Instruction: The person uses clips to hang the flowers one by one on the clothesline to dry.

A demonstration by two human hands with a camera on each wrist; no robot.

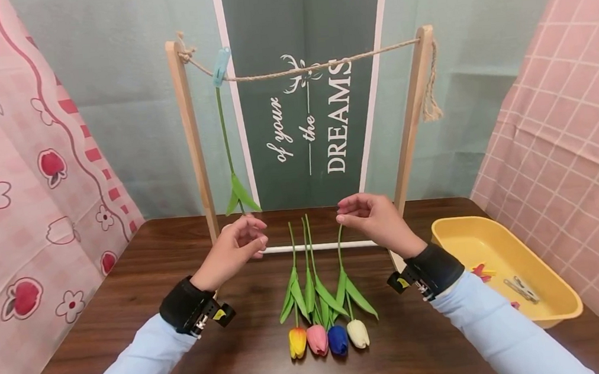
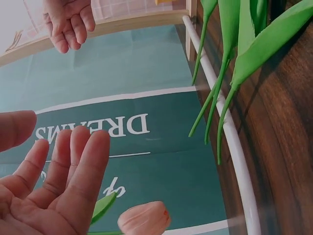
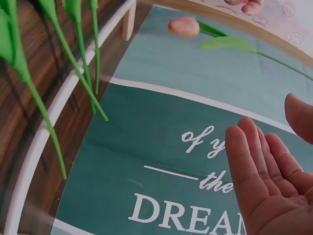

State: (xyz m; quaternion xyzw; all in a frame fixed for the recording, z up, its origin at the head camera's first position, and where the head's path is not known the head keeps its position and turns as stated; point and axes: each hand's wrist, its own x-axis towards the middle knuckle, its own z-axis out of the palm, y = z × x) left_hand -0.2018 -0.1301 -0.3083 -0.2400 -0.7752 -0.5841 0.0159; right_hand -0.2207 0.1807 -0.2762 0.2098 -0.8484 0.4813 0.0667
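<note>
Your left hand (image 1: 237, 244) hovered over the wooden table (image 1: 145, 319) with its fingers relaxed and holding nothing, just below the hanging tulip (image 1: 233, 157), whose peach bloom (image 2: 144, 218) showed only in the left wrist view. A blue clip (image 1: 221, 66) pinned that stem to the twine (image 1: 321, 64) at the far left of the wooden frame (image 1: 191, 143). Your right hand (image 1: 372, 219) was loosely spread and empty, above the stem tip of the white tulip (image 1: 357, 331). Yellow (image 1: 297, 341), pink (image 1: 317, 339) and blue (image 1: 337, 339) tulips lay to its left, blooms near you. The yellow tray (image 1: 497, 241) sat to the right.
</note>
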